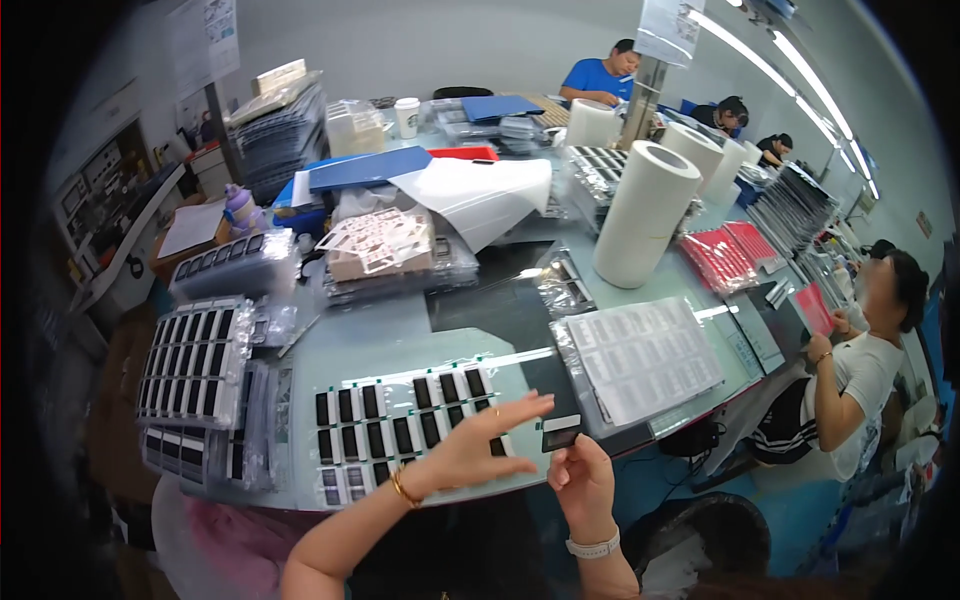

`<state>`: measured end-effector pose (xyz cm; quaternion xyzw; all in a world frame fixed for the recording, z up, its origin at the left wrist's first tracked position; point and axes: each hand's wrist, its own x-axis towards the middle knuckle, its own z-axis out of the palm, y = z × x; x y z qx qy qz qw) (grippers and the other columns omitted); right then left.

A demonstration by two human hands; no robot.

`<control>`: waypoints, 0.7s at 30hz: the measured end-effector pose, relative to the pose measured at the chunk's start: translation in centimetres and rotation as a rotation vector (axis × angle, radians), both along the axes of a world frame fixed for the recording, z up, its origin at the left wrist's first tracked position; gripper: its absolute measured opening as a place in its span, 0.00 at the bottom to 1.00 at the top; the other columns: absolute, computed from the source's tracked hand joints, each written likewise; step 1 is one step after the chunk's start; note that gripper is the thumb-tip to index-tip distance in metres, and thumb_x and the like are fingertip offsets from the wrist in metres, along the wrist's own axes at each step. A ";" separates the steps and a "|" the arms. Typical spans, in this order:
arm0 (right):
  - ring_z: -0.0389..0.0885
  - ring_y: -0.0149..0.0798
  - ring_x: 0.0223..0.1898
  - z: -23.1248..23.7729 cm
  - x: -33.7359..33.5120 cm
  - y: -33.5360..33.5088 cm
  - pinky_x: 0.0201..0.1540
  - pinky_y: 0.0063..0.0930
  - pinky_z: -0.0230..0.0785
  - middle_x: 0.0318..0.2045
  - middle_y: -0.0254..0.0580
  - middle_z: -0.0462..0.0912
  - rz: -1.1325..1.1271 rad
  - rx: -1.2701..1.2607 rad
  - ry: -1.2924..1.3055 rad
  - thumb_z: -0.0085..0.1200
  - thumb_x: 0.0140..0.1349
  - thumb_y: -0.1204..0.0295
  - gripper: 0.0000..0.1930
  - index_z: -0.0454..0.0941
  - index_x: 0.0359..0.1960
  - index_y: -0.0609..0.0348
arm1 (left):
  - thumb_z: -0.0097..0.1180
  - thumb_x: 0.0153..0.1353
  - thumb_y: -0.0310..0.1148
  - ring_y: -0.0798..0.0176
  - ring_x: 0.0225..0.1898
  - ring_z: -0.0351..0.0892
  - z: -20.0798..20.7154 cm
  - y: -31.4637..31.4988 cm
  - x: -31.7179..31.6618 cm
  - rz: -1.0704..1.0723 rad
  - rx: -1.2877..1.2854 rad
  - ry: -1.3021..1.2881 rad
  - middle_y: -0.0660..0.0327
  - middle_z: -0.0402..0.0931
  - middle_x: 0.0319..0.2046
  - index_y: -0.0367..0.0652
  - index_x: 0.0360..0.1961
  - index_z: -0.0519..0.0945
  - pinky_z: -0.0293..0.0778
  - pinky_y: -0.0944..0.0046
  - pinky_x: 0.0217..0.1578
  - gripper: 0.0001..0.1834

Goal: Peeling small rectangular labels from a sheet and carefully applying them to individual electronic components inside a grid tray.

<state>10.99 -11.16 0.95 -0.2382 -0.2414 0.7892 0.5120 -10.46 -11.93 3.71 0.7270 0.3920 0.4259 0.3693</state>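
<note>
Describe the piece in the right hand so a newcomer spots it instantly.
On the pale worktable, find the rows of small dark panels near the front edge. Just right of them, the right hand pinches one small dark panel with a white strip along its top. Its neighbours lie in rows; this one is held apart.

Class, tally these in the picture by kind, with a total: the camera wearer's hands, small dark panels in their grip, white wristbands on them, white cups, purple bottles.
Hands (left hand, right hand): 2
Small dark panel: 1
White wristband: 1
White cup: 1
Purple bottle: 1
Total: 6
</note>
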 end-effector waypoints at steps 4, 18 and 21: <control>0.70 0.29 0.23 0.2 -2.5 -3.5 0.26 0.26 0.63 0.25 0.37 0.78 0.143 -0.141 -0.011 0.51 0.74 0.68 0.13 0.77 0.31 0.62 | 0.73 0.54 0.26 0.55 0.69 0.71 -0.7 -5.2 1.1 0.140 0.025 -0.336 0.52 0.73 0.67 0.39 0.66 0.76 0.67 0.59 0.68 0.36; 0.82 0.26 0.33 6.2 -5.2 -0.1 0.36 0.19 0.74 0.35 0.37 0.83 0.548 0.635 -0.547 0.60 0.67 0.81 0.11 0.81 0.49 0.69 | 0.59 0.70 0.51 0.61 0.54 0.81 -2.4 -13.1 -1.5 -0.063 -0.602 -0.855 0.55 0.83 0.50 0.32 0.64 0.74 0.72 0.60 0.60 0.34; 0.83 0.26 0.33 7.9 -7.3 1.8 0.36 0.18 0.74 0.34 0.37 0.84 0.652 0.795 -0.623 0.62 0.66 0.79 0.07 0.84 0.45 0.67 | 0.57 0.72 0.49 0.63 0.52 0.81 -2.5 -13.2 -2.5 -0.074 -0.564 -0.908 0.55 0.83 0.49 0.31 0.65 0.74 0.73 0.60 0.59 0.32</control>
